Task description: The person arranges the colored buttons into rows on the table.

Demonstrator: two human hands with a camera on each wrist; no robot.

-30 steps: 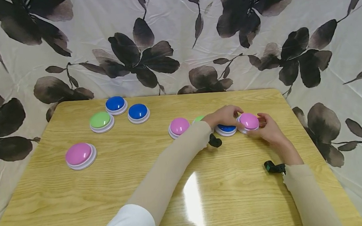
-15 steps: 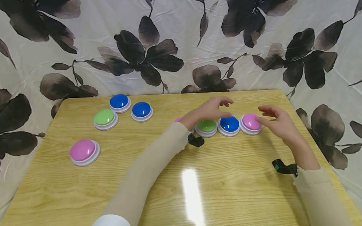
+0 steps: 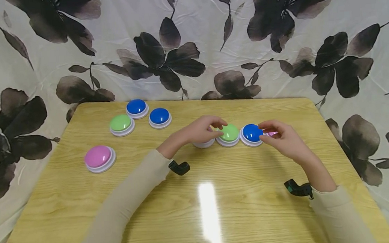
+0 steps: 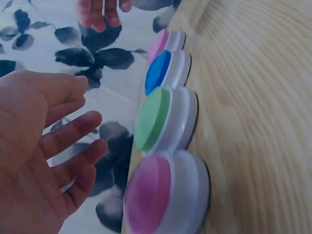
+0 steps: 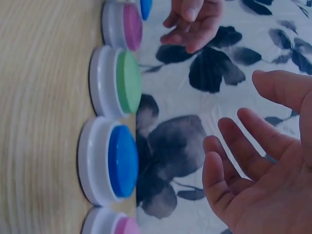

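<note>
Left hand (image 3: 204, 130) and right hand (image 3: 286, 140) — fingers (image 4: 73, 130) loosely spread, empty — hover near domes (image 4: 152, 119) set in white bases (image 4: 185, 117).

Dark-flowered white cloth (image 3: 216, 48), yellowish wood-grain tabletop (image 3: 247, 204), bright streak of glare (image 3: 209, 216)

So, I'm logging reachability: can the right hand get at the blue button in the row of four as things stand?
Probably yes: the right hand hovers close by, holding nothing, and the right wrist view shows open space between its fingers and the blue button.
</note>
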